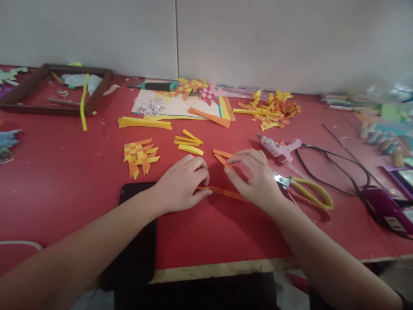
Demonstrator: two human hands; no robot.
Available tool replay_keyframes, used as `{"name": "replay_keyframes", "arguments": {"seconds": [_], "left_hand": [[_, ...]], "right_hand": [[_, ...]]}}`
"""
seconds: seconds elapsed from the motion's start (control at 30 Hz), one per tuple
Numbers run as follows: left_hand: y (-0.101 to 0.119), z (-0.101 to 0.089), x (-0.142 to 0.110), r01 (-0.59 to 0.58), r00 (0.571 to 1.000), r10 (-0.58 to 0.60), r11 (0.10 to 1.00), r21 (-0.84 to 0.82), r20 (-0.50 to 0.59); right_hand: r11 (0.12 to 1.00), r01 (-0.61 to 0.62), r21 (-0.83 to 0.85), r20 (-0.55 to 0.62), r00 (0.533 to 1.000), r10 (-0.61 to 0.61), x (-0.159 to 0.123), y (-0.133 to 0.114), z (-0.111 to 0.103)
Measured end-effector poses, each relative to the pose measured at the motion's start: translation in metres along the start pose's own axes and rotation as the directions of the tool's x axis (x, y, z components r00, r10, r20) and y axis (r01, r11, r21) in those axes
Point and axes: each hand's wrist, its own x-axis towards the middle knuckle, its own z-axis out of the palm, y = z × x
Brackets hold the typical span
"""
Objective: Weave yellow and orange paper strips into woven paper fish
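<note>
My left hand (184, 184) is closed, thumb and fingers pinching the end of a long orange paper strip (226, 193) that runs right beneath my right hand (254, 181). The right thumb and forefinger are pinched on the tip of a shorter, folded orange strip (221, 160). Several yellow paper strips (190, 149) lie just beyond my hands. A woven orange and yellow paper piece (138, 157) with pointed ends rests to the left. Under my left forearm is a black phone-like slab (138, 241), partly covered.
Scissors with yellow handles (311, 193) lie beside my right wrist, near a pink glue gun (280, 148) and its black cord. Behind are a cutter knife (159, 86), a heap of paper scraps (274, 107) and yellow strips (145, 123). A brown frame (45, 110) stands at left.
</note>
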Motion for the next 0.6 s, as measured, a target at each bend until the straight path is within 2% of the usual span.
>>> {"name": "replay_keyframes", "arguments": {"seconds": [0.13,0.23,0.3,0.4,0.5,0.6], "left_hand": [[-0.003,0.001,0.002,-0.010,0.999,0.005,0.994,-0.106,-0.052],[-0.005,0.001,0.004,0.067,0.994,-0.087,0.958,-0.280,-0.060],[-0.007,0.000,0.005,0.125,0.985,-0.165,0.880,-0.459,-0.049],[-0.011,0.001,0.006,0.139,0.965,-0.253,0.715,-0.685,-0.069],[-0.013,0.000,0.008,0.140,0.933,-0.343,0.621,-0.771,-0.107],[-0.012,-0.003,0.009,0.190,0.906,-0.415,0.574,-0.796,-0.082]], "right_hand": [[0.998,0.040,0.052,0.129,0.991,-0.047,-0.002,-0.010,-0.003],[0.976,0.074,0.205,0.230,0.966,-0.122,-0.004,-0.012,-0.002],[0.949,0.026,0.315,0.284,0.951,-0.120,-0.006,-0.012,-0.001],[0.907,-0.031,0.420,0.276,0.956,-0.095,-0.008,-0.014,-0.004],[0.851,0.008,0.525,0.280,0.943,-0.182,-0.005,-0.017,-0.013],[0.768,0.003,0.640,0.338,0.897,-0.285,0.000,-0.020,-0.025]]}}
